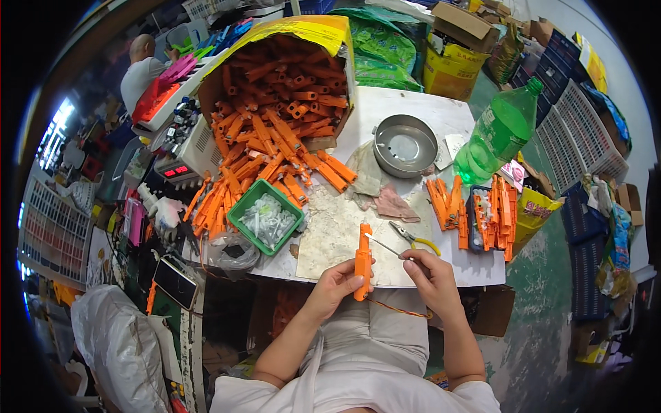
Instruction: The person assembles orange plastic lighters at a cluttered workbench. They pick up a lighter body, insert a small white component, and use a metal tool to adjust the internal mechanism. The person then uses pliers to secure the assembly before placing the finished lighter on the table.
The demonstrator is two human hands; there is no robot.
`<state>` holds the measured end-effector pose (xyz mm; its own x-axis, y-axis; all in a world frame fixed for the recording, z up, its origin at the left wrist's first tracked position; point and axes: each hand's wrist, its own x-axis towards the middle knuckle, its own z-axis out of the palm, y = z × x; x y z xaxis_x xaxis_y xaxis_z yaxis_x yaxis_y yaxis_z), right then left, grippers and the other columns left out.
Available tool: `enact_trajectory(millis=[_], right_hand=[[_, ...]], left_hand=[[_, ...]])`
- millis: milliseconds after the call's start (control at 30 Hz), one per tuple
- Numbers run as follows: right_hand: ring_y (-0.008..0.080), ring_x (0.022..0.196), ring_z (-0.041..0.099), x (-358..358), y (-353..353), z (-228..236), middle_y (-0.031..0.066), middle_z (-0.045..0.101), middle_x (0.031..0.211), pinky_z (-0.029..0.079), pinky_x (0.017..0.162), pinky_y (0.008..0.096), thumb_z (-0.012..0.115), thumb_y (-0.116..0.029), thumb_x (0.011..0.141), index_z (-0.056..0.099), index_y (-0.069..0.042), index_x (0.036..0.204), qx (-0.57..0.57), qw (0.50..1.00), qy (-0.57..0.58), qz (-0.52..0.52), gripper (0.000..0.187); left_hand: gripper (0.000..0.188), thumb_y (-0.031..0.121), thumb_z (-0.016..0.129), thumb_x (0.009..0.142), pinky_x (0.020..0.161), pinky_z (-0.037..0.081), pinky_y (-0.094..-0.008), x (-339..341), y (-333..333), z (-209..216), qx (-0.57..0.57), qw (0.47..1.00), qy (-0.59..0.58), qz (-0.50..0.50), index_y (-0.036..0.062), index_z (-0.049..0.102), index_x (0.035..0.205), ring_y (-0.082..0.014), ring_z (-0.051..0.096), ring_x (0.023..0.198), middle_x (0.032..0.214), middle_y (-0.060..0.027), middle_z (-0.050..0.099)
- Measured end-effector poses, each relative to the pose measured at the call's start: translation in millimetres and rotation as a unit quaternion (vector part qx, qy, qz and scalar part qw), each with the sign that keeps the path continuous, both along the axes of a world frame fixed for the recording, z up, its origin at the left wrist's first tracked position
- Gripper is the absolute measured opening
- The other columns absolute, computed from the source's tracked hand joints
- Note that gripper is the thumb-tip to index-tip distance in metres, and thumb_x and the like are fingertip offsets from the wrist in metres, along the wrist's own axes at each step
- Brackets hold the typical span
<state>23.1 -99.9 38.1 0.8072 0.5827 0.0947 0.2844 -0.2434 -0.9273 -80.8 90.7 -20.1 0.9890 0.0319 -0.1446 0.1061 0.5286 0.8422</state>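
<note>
My left hand (pixel 342 283) is closed around the lower part of a long orange plastic housing (pixel 363 260), held upright over the table's front edge. In my right hand (pixel 432 277) a thin metal rod-like tool (pixel 387 246) is pinched between thumb and fingers. Its pale tip touches or nearly touches the housing's upper part; I cannot tell which. A thin yellow and red wire (pixel 396 309) runs across my lap below both hands. Pliers (pixel 414 238) with yellow handles lie just beyond my right hand.
A tipped yellow carton (pixel 332 29) spills many orange housings leftward. Near them stands a green basket (pixel 246 232) of small translucent parts. A metal bowl (pixel 421 168), rags (pixel 397 204) and a green bottle (pixel 497 131) stand farther back. More housings (pixel 494 213) stand right. Another person (pixel 141 72) sits far left.
</note>
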Motion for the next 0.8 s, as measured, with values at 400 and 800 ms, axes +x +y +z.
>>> enact_trajectory(millis=[400,800], right_hand=[[0.0093,0.060,0.050,24.0,-24.1,-4.6,-0.0018,0.056,0.066,0.039,0.052,0.0232,0.063,-0.019,0.088,0.065,0.001,0.101,-0.014,0.992,0.100,0.071,0.023],[0.0150,0.049,0.050,-3.1,-24.5,-7.7,0.0090,0.059,0.064,0.037,0.047,0.0282,0.061,-0.009,0.086,0.067,-0.001,0.096,-0.068,0.967,-0.245,0.015,0.015]], left_hand=[[0.050,0.014,0.061,0.091,0.078,0.045,-0.0216,-7.2,12.2,17.0,0.133,0.989,-0.026,-0.062,-0.0043,0.043,0.134,-0.0084,0.052,0.091,0.109,-0.0037,0.050],[0.054,0.016,0.061,0.092,0.081,0.043,-0.0194,-8.6,-1.0,20.1,0.080,0.994,0.029,-0.064,-0.0032,0.040,0.137,-0.0050,0.049,0.093,0.112,0.0001,0.049]])
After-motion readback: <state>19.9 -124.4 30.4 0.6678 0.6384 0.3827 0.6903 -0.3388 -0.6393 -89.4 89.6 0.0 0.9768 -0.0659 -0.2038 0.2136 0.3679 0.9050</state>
